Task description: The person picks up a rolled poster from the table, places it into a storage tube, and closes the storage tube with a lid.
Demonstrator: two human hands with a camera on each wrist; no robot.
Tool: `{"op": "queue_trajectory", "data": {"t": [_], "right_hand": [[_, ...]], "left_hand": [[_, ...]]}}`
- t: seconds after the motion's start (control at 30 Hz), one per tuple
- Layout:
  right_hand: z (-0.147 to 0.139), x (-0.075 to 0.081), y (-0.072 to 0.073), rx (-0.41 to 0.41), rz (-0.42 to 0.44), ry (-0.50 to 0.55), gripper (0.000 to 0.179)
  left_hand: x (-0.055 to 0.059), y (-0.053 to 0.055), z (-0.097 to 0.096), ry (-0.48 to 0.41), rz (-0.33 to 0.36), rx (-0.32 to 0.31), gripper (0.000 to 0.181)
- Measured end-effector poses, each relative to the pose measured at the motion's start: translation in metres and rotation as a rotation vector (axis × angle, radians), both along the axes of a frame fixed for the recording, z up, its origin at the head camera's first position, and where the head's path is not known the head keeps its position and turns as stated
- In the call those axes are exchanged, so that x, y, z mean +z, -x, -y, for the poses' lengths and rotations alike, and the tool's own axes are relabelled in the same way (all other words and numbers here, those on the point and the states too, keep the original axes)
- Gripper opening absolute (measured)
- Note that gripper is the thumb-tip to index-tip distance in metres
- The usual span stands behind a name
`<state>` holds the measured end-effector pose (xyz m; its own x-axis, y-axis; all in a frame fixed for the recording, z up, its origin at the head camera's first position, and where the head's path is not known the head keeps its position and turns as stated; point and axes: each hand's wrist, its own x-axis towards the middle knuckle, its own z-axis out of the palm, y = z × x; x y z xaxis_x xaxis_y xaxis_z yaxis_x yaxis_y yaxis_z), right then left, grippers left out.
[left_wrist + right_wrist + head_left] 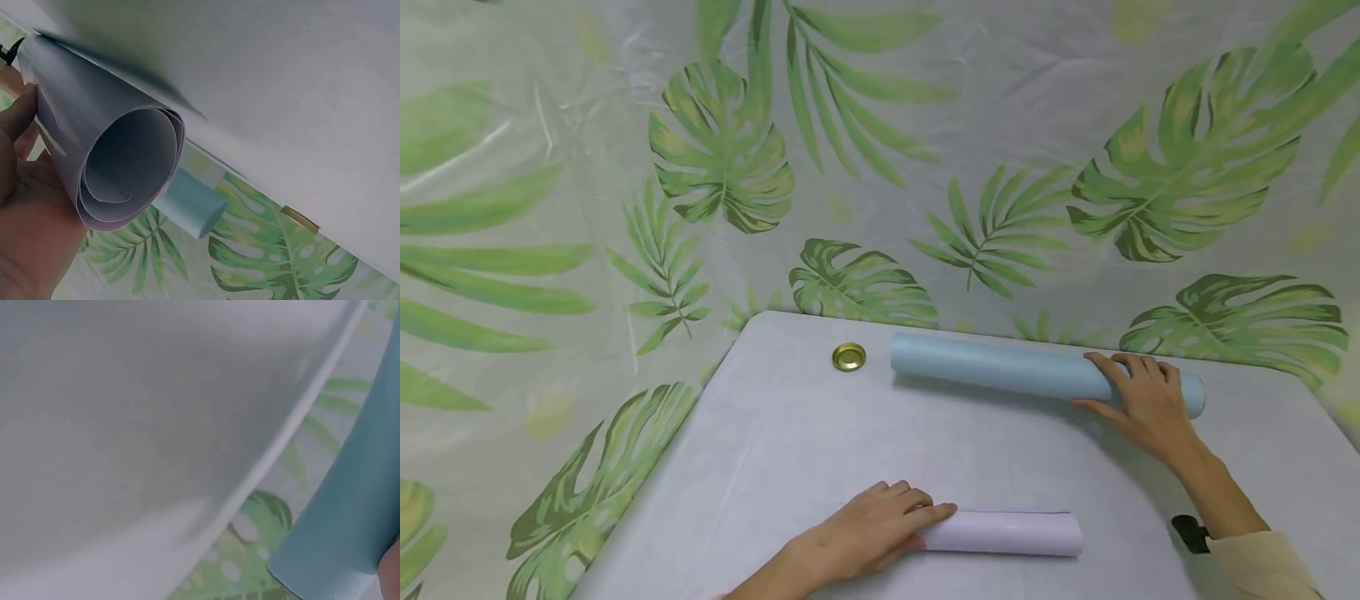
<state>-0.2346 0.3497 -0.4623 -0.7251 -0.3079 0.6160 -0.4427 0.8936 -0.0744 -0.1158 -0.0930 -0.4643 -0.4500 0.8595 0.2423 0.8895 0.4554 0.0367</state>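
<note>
My left hand (868, 529) holds a pale lilac-white roll of paper (1007, 533) by its left part, near the front of the table. In the left wrist view the roll (94, 106) shows its open end with several loose layers, and the left hand (31, 219) has its thumb against the side. Farther back, my right hand (1150, 408) grips a light blue roll (992, 367) close to its right end, fingers over the top and thumb on the near side. The right wrist view shows the blue roll (350, 500) with only a bit of the hand (391, 575).
A small gold round lid or dish (849, 357) lies left of the blue roll, toward the back of the white table (760, 467). Behind the table's back edge hangs a leaf-patterned sheet (865, 208). A black object (1190, 533) is at the right wrist.
</note>
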Motion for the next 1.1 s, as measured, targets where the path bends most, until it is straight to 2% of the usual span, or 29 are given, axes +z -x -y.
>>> {"op": "queue_trajectory", "data": {"t": [0.17, 0.37, 0.6, 0.77, 1.0, 1.1], "right_hand": [[-0.014, 0.011, -0.013, 0.003, -0.114, 0.001, 0.096], [-0.03, 0.022, -0.031, -0.023, -0.202, -0.019, 0.095], [-0.05, 0.025, -0.051, -0.079, -0.269, -0.053, 0.096], [-0.062, 0.026, -0.061, -0.113, -0.279, -0.091, 0.098], [-0.071, 0.026, -0.07, -0.08, -0.32, -0.077, 0.095], [-0.074, 0.026, -0.074, -0.067, -0.323, -0.074, 0.095]], "left_hand": [[0.002, 0.003, 0.008, -0.036, 0.008, 0.027, 0.048], [0.008, 0.01, 0.026, -0.091, -0.002, 0.081, 0.05], [0.016, 0.021, 0.051, -0.132, 0.075, 0.196, 0.05], [0.021, 0.035, 0.073, -0.171, 0.044, 0.261, 0.05], [0.031, 0.057, 0.107, -0.25, -0.001, 0.338, 0.051], [0.037, 0.065, 0.119, -0.283, -0.011, 0.348, 0.052]]}}
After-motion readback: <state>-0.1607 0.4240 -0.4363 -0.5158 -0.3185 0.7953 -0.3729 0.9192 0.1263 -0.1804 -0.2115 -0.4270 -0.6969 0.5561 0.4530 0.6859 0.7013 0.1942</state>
